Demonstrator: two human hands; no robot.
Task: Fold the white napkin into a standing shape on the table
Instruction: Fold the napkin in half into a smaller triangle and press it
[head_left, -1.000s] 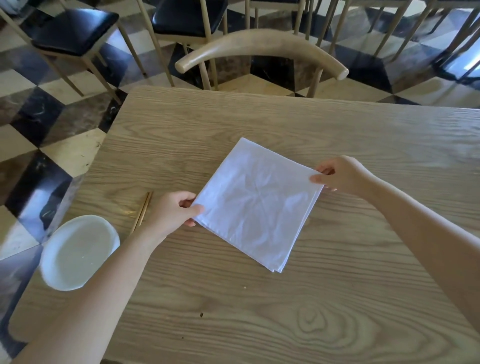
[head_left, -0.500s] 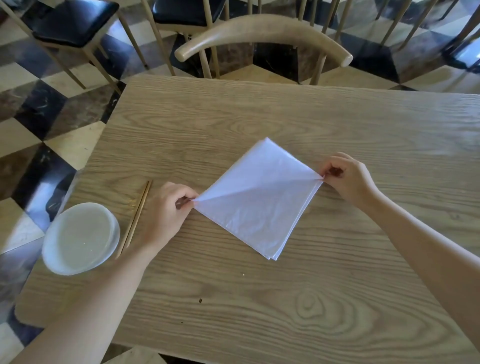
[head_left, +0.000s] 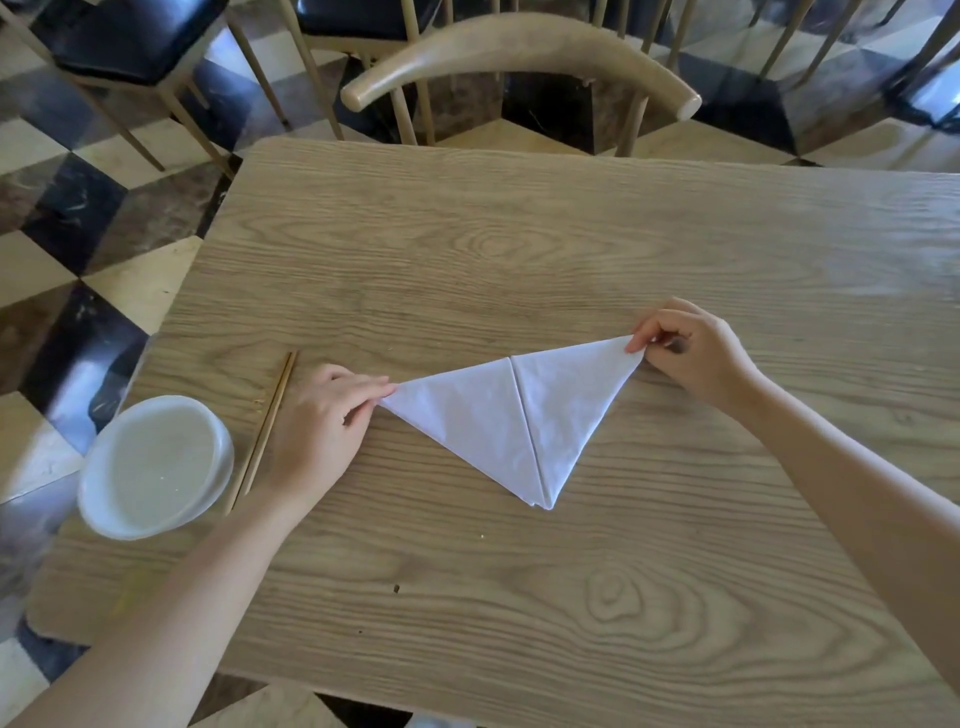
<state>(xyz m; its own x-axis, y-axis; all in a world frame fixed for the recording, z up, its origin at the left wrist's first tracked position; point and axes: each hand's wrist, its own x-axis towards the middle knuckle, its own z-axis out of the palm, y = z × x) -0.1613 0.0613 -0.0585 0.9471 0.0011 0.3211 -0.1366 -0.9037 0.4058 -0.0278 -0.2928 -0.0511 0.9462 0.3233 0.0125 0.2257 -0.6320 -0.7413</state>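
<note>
Two hands on the white napkin (head_left: 511, 421), mid-frame on the table (head_left: 519, 249), lying flat as a downward-pointing triangle with a centre seam. Left hand (head_left: 322, 421) pinning the left corner with fingertips, right hand (head_left: 696, 348) pinching the right corner between thumb and fingers, likely to keep the top fold taut and aligned. Bowl (head_left: 156, 467) and chopsticks (head_left: 265, 431) parked lower left, well apart.
</note>
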